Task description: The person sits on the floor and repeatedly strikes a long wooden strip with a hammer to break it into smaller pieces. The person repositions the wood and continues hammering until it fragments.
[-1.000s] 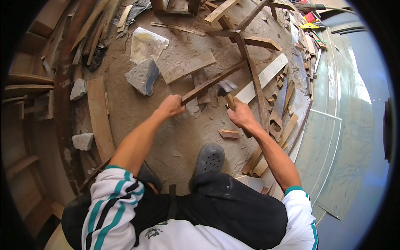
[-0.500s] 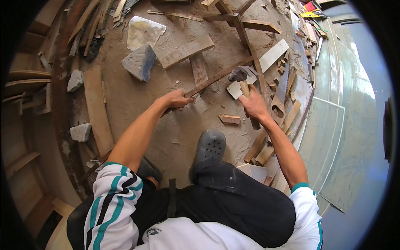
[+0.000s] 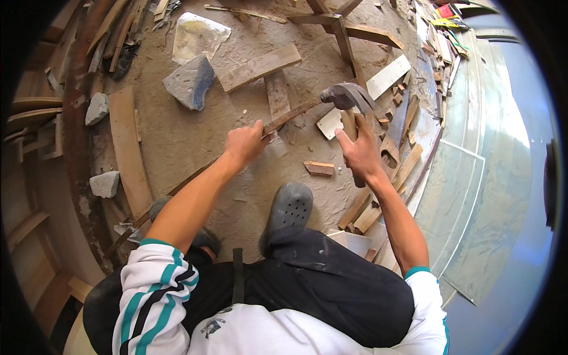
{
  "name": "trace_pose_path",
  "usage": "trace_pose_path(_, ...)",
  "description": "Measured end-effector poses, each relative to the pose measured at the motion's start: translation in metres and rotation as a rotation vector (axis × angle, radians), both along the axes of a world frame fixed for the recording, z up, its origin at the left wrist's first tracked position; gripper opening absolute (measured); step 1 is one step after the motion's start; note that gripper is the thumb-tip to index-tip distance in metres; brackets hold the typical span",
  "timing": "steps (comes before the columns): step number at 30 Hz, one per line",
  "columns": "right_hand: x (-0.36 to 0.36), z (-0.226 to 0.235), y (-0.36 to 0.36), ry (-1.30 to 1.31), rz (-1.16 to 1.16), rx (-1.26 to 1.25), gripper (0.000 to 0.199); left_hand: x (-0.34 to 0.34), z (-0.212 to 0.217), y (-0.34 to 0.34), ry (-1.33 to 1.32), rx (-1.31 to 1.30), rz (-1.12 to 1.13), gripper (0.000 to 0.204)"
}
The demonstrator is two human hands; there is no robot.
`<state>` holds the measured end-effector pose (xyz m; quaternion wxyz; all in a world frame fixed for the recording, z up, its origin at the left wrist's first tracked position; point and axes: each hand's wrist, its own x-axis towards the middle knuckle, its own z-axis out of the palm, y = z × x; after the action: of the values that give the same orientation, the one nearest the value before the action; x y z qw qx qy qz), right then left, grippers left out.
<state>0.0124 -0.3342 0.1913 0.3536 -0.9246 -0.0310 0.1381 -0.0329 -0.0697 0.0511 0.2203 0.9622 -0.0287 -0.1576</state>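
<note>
L hand (image 3: 244, 145): closed round a thin dark wood strip (image 3: 291, 116), fist-like, gripping approx. mid-length. Strip runs diag. from lower L, under the L forearm, thru the fist, up to the hammer head. Far end hidden behind the head; can't tell if the two touch.

R hand (image 3: 362, 152): wrapped round wood handle of a claw hammer (image 3: 345, 94), handle butt poking out below the fist. Head up top, striking face toward L, claw toward R. Hammer is R of the L hand, hands apart.

Floor (dusty, bare): small wood offcut (image 3: 319, 168) between R hand and R clog (image 3: 290, 207), nearest loose pc. to the R fist on that side. White board (image 3: 387, 77) lies diag. behind hammer, partly hidden by it; near end shows just L of handle. Handsaw (image 3: 389, 152) w/ wood grip just R of R wrist, blade pointing away, more offcuts alongside. Dark wood frame (image 3: 341, 38) beyond hammer.

Upper ctr.: light plank (image 3: 260, 68) lying across a darker short board (image 3: 277, 94). L of it, grey-blue stone chunk (image 3: 190, 83), w/ off-white sheet (image 3: 200, 38) just behind.

L side: long flat plank (image 3: 129, 151), 2 smaller grey stones (image 3: 97, 109) next to it, rusty beam (image 3: 77, 142) further L.

Far R: greenish glass sheets (image 3: 458, 207), well apart from hands.
</note>
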Motion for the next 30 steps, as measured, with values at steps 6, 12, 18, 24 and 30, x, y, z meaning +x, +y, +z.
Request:
trace_pose_path(6,-0.010,0.021,0.009,-0.029,-0.008,0.061,0.045,0.010,-0.005,0.008,0.129,0.000,0.036,0.038)
trace_pose_path(12,-0.035,-0.064,-0.017,0.176,0.126,-0.177,0.047,0.014,-0.003,0.007,0.186,-0.010,0.054,0.023)
trace_pose_path(18,-0.023,-0.018,0.004,0.159,-0.036,-0.051,0.041,0.014,0.014,0.008,0.253,-0.047,0.078,0.020)
trace_pose_path(24,0.036,0.051,0.044,-0.135,0.026,0.042,0.027,0.017,0.017,0.008,0.245,-0.054,0.085,0.016)
trace_pose_path(30,0.033,0.023,0.030,0.264,0.272,-0.306,0.044,0.019,0.013,0.006,0.257,-0.070,0.085,0.019)
